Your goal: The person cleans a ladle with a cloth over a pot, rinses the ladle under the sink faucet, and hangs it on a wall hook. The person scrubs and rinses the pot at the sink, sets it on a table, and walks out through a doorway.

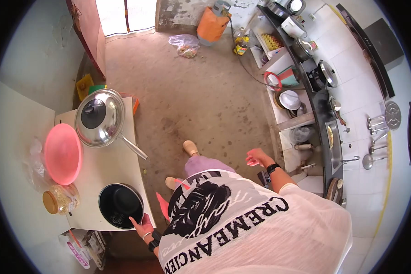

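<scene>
At the near edge of the white table, my left hand [144, 228] is closed on the rim of a black inner cooker pot [115, 206], thumb over the edge. The pot appears to stand on the tabletop, tilted slightly, with nothing visible inside it. My right hand [259, 157] hangs free over the floor on the other side of my body, its fingers loosely bent and apart, holding nothing. Beyond the pot lie a pink basin [63, 154] and a frying pan under a shiny lid [113, 118]. A jar with an orange cap [50, 202] lies left of the pot.
Along the right runs a black counter with a sink [335, 146], pots and a white rice cooker [293, 27]. Open shelves below hold bowls [289, 99]. An orange gas cylinder [212, 27] and a plastic bag [185, 44] stand on the floor near the doorway.
</scene>
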A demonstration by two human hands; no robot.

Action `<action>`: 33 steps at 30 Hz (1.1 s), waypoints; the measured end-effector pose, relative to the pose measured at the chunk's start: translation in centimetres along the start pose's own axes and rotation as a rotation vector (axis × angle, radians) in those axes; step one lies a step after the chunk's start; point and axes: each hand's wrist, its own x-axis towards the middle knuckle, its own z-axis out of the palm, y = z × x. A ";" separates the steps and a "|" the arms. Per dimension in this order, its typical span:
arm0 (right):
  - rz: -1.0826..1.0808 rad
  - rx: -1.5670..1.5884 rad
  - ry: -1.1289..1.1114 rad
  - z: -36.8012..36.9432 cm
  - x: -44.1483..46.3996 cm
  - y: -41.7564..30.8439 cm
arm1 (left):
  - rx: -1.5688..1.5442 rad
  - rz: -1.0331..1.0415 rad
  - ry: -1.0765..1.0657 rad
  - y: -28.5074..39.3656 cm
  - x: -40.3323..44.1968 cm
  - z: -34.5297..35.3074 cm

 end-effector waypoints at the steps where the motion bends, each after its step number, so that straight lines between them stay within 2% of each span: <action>1: 0.008 0.020 -0.016 -0.1 0.8 -0.5 | -0.050 -0.130 0.024 0.5 1.9 -1.9; 2: 0.018 0.038 -0.034 0.0 1.6 -0.9 | -0.046 -0.115 0.035 0.1 2.8 -3.5; 4: 0.014 0.035 -0.060 0.1 2.5 -2.3 | -0.026 -0.252 -0.063 -0.3 2.1 -4.4; 6: 0.007 0.024 -0.096 0.1 3.1 -4.1 | 0.112 -0.209 0.019 -2.0 0.1 -3.5; 7: 0.008 0.024 -0.086 0.1 3.5 -5.1 | 0.108 -0.258 0.052 -2.7 0.8 -3.9; 9: 0.012 0.028 -0.093 -0.5 5.7 -6.3 | 0.116 -0.159 -0.101 -6.1 2.0 -6.3; 13: 0.023 0.020 -0.129 -3.8 10.9 -8.8 | 0.175 -0.188 -0.094 -11.2 -0.7 0.9; 15: 0.042 0.039 -0.140 -5.1 13.5 -10.6 | 0.302 -0.218 -0.086 -13.3 -1.1 5.1; 20: -0.004 0.055 -0.140 -9.7 18.6 -16.6 | 0.508 -0.145 0.026 -18.2 0.2 15.5; 22: -0.034 0.100 -0.127 -10.5 20.1 -19.5 | 0.501 -0.335 -0.139 -18.6 2.6 17.5; 23: -0.068 0.144 -0.105 -10.7 20.7 -21.2 | 0.427 -0.348 -0.023 -19.6 3.9 18.2; 26: -0.126 0.131 -0.176 -10.2 22.6 -25.7 | 0.519 -0.214 -0.113 -20.4 0.6 25.9; 27: -0.120 0.132 -0.182 -9.7 23.3 -27.1 | 0.521 -0.210 -0.106 -20.4 0.5 27.6; 29: -0.179 0.101 -0.222 -8.1 24.8 -29.3 | 0.545 -0.128 0.058 -20.4 0.7 30.5; 33: -0.190 0.049 -0.263 -5.3 28.3 -33.6 | 0.493 -0.124 0.014 -20.7 2.4 38.0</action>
